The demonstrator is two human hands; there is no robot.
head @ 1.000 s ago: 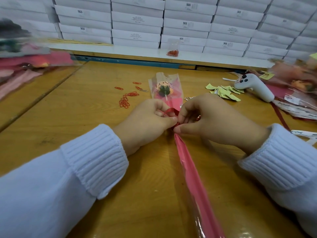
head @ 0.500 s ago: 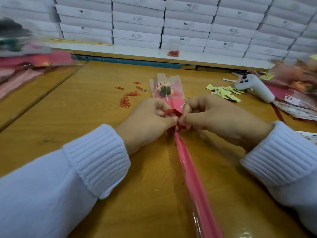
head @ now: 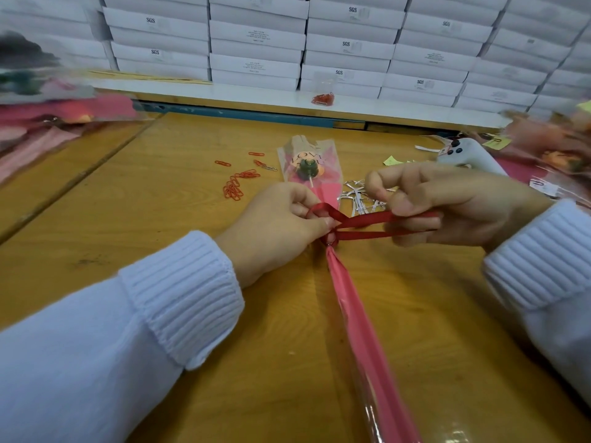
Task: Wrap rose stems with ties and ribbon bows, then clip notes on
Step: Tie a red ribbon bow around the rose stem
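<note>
Ribbon [head: 367, 220] circles the wrapped rose stem [head: 350, 314], which lies on your bench [head: 160, 203]. Your left hand [head: 275, 231] fingers pinch its loop beside the knot. Your right hand [head: 454, 203] fingers are clamped on both tails, stretched to the right.

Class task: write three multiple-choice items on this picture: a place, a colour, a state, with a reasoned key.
1. Where do the loose red wire paper clips lie?
A. on a sleeve
B. on the yellow wooden table, left of the pink cellophane-wrapped rose
C. in a box

2. What colour is the satin ribbon being tied?
A. green
B. white
C. dark red

3. What is the right hand doing?
A. pinching the ribbon's two strands
B. flat on the table
C. holding a paper clip

Key: 1B, they lie on wood beside the wrap; 2C, its loop is dark red; 3A, fingers curl round both strands.
</note>
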